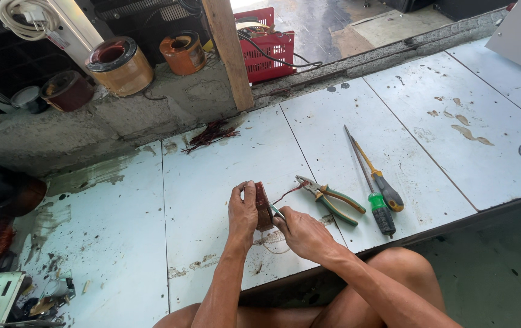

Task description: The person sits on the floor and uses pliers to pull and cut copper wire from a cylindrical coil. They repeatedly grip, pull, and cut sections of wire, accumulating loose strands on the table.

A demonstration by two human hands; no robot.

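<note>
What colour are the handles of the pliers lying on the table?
The pliers have green handles with orange-brown edging, seen clearly in the head view.

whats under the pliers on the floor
The pliers lie flat on the pale tiled floor, jaws toward the small brown coil held in the left hand. Only bare tile shows around them; the patch directly beneath is covered.

Pliers [331, 200], two screwdrivers [382, 200], red crate [271, 45]
</note>
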